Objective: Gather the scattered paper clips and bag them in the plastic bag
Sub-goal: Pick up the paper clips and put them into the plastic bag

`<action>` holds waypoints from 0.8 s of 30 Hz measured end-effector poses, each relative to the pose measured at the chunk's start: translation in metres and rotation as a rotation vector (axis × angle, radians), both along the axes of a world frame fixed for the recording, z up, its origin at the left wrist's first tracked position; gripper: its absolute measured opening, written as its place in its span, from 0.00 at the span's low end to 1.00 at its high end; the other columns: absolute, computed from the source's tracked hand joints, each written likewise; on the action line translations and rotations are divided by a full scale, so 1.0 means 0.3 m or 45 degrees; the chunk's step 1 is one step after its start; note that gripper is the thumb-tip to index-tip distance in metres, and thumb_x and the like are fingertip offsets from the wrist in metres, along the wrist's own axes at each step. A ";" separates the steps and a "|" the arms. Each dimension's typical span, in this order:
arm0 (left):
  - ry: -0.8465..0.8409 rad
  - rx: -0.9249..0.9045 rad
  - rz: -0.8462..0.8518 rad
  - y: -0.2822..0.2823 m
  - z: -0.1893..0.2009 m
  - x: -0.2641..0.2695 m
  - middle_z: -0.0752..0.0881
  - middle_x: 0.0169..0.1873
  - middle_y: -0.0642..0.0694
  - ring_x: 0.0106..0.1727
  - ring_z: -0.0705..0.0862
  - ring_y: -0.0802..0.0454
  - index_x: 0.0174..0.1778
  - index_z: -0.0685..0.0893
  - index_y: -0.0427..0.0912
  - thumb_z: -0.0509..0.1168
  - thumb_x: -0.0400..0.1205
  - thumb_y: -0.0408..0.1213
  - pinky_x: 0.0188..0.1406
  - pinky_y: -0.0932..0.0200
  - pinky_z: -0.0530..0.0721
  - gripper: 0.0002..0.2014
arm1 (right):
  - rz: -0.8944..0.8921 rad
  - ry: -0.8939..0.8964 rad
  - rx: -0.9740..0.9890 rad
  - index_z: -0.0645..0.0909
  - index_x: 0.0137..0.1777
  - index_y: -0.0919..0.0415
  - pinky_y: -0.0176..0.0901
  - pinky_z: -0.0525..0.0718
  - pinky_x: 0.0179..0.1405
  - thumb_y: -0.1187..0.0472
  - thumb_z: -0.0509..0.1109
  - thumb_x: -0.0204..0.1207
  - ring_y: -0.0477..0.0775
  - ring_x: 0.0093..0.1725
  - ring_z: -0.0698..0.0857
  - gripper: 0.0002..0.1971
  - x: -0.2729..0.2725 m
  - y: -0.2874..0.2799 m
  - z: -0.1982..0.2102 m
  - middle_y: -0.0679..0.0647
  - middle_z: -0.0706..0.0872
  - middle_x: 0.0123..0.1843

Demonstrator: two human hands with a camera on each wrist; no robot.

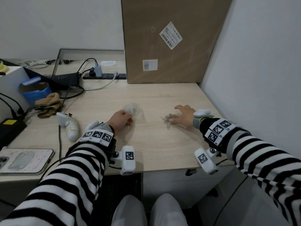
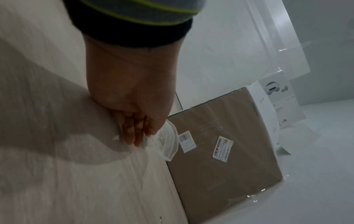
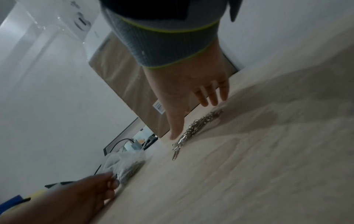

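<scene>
A clear plastic bag (image 1: 134, 110) lies on the wooden desk (image 1: 146, 144) at centre. My left hand (image 1: 121, 119) grips its near edge with curled fingers (image 2: 134, 133), bunching the bag (image 2: 168, 144). A small heap of silver paper clips (image 1: 170, 119) lies to the right. My right hand (image 1: 184, 115) is spread flat over that heap, its straight fingers (image 3: 212, 94) around the paper clips (image 3: 197, 128), nothing held. In the right wrist view the bag (image 3: 124, 163) shows some clips inside, beside my left hand (image 3: 91, 191).
A tall cardboard box (image 1: 171, 39) stands at the back of the desk. Left of my hands lie a white controller (image 1: 69, 124), a brown cloth (image 1: 48, 103), cables, a power strip (image 1: 104, 75) and a phone (image 1: 24, 160). A wall (image 1: 252, 70) closes the right side.
</scene>
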State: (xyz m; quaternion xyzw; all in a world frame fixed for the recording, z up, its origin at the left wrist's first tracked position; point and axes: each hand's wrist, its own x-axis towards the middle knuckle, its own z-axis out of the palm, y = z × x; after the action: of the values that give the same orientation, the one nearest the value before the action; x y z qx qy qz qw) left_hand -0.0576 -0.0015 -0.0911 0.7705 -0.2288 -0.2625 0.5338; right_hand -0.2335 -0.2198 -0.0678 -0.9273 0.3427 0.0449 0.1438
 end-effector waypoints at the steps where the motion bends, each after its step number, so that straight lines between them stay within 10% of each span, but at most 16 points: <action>1: 0.019 -0.012 0.011 0.001 0.000 0.002 0.82 0.31 0.43 0.29 0.77 0.49 0.35 0.77 0.39 0.58 0.83 0.31 0.36 0.58 0.78 0.11 | 0.024 0.101 -0.038 0.62 0.78 0.46 0.58 0.74 0.69 0.31 0.68 0.67 0.65 0.70 0.74 0.41 0.001 -0.001 -0.007 0.58 0.70 0.74; 14: 0.009 -0.001 0.086 0.010 0.018 -0.022 0.83 0.23 0.49 0.16 0.77 0.62 0.33 0.78 0.40 0.60 0.83 0.33 0.19 0.68 0.75 0.11 | 0.061 -0.059 0.028 0.79 0.58 0.61 0.42 0.75 0.50 0.58 0.70 0.77 0.57 0.51 0.78 0.12 0.059 0.031 -0.011 0.59 0.81 0.62; 20: 0.019 -0.021 0.118 -0.005 0.042 -0.048 0.84 0.30 0.44 0.32 0.81 0.48 0.32 0.79 0.40 0.60 0.81 0.31 0.39 0.58 0.83 0.11 | -0.147 -0.347 0.132 0.88 0.50 0.58 0.38 0.75 0.44 0.56 0.76 0.72 0.56 0.52 0.86 0.10 0.049 0.014 -0.007 0.55 0.90 0.54; 24: -0.062 -0.037 0.051 -0.027 0.101 -0.093 0.83 0.33 0.44 0.32 0.80 0.53 0.31 0.73 0.42 0.60 0.82 0.31 0.18 0.76 0.74 0.12 | -0.386 -0.662 0.492 0.87 0.51 0.62 0.33 0.86 0.42 0.61 0.77 0.72 0.54 0.42 0.87 0.09 0.036 0.007 0.009 0.55 0.90 0.45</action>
State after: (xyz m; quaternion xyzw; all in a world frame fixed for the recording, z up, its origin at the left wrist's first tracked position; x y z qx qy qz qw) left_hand -0.0853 -0.0095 -0.0609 0.7733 -0.2301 -0.2297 0.5443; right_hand -0.2226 -0.2175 -0.0650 -0.8020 0.4137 -0.1506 0.4038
